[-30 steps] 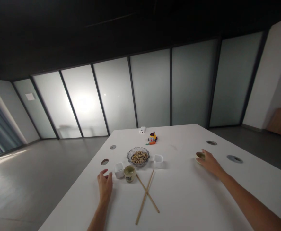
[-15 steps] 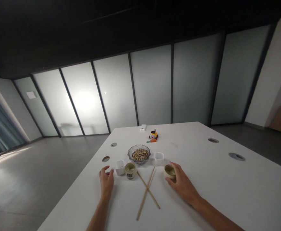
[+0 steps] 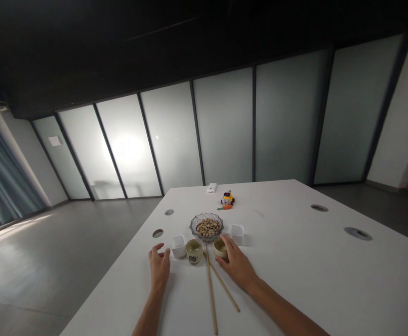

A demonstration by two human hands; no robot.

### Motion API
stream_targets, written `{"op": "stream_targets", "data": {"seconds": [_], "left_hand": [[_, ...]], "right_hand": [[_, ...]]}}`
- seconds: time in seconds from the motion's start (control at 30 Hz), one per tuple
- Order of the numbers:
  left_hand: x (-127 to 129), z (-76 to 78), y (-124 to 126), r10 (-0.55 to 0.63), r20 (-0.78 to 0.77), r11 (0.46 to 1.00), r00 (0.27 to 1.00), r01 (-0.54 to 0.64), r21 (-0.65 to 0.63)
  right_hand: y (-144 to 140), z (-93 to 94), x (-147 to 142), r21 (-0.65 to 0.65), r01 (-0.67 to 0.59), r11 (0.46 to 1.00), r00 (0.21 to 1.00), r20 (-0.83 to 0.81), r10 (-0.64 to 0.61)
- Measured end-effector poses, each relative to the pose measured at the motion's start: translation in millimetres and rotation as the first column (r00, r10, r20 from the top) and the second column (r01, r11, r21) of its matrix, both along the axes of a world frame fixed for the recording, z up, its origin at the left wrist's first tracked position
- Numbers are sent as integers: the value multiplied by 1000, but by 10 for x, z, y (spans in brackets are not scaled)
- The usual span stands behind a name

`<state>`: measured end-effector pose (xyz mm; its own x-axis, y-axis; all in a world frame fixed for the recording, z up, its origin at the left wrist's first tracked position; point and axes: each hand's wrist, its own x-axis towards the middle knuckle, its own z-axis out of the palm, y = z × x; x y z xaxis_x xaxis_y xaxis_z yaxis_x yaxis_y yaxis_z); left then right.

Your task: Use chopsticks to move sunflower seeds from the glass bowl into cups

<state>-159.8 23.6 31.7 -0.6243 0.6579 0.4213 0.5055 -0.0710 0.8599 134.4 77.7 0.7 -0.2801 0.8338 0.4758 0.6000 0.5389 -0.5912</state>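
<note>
Left hand: left hand [image 3: 159, 267] lies flat on the white surface [image 3: 294, 261], fingers spread, holding nothing, near the white cup [image 3: 178, 246].
Chopsticks: chopsticks [image 3: 211, 291] lie lengthwise, tips toward the nut bowl [image 3: 207, 227].
Right hand: right hand [image 3: 237, 267] fingers curl around the tan cup [image 3: 220, 248], upright beside the bowl.

White table [image 3: 294, 261] with cups [image 3: 194, 251], chopsticks [image 3: 211, 294]

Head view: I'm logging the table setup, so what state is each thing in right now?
Glass bowl: upright, full of nuts.
Left cup: upright, untouched.
Right cup: upright, right hand around it.
Left white tub: upright, open.
Right white tub: upright, open.
Chopsticks: lying flat.
Left hand: resting on the table, holding nothing.
</note>
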Motion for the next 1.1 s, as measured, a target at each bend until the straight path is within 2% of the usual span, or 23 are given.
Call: {"op": "stream_targets", "data": {"seconds": [0.17,0.27,0.3,0.33,0.37,0.4,0.43,0.47,0.5,0.57,0.63,0.77,0.83,0.97,1.03,1.1], "left_hand": [[158,186,-118,-28,-68,996,997,33,84],[565,285,-377,-143,-153,979,978,162,121],[769,285,-484,-224,-186,963,957,247,110],[995,263,-591,-392,-222,911,893,411,44],[1232,219,-689,-566,-233,820,791,568,-62],[1465,157,-773,-720,-224,694,657,693,-194],[1679,82,-837,-834,-209,551,510,767,-328],[1860,2,-882,-895,-186,444,406,773,-452],[1998,-76,-907,-913,-162,398,374,730,-556],[2126,-191,-916,-902,-159,398,401,631,-666],[2069,-223,-898,-890,-194,423,413,587,-690],[1706,-55,-862,-878,-265,436,398,439,-785],[1571,64,-846,-853,-310,478,420,388,-788],[1573,177,-804,-788,-373,533,491,238,-812],[1671,144,-786,-770,-388,557,507,236,-797],[1782,67,-773,-785,-385,569,485,318,-759]], "right_hand": [[-140,-33,126,19,4,1000,1000,-21,-4],[-358,-74,412,41,5,999,999,-52,-3],[-434,-81,544,42,-2,999,998,-59,4],[-505,-83,688,44,-5,999,998,-68,8],[-566,-77,837,41,8,999,996,-86,-4],[-614,-64,984,38,37,999,992,-119,-32],[-648,-45,1121,24,74,997,985,-161,-69],[-666,-22,1243,5,114,993,973,-201,-111],[-672,1,1343,-36,148,988,963,-224,-152],[-656,44,1473,-130,194,972,946,-238,-221],[-629,73,1513,-186,204,961,944,-223,-243],[-639,92,1432,-173,137,975,978,-131,-160],[-690,91,1373,-156,109,982,993,-28,-114],[-817,77,1303,-73,69,995,977,209,-52],[-859,65,1295,-40,35,999,957,290,-22],[-877,53,1300,-28,21,999,945,327,-11]]}}
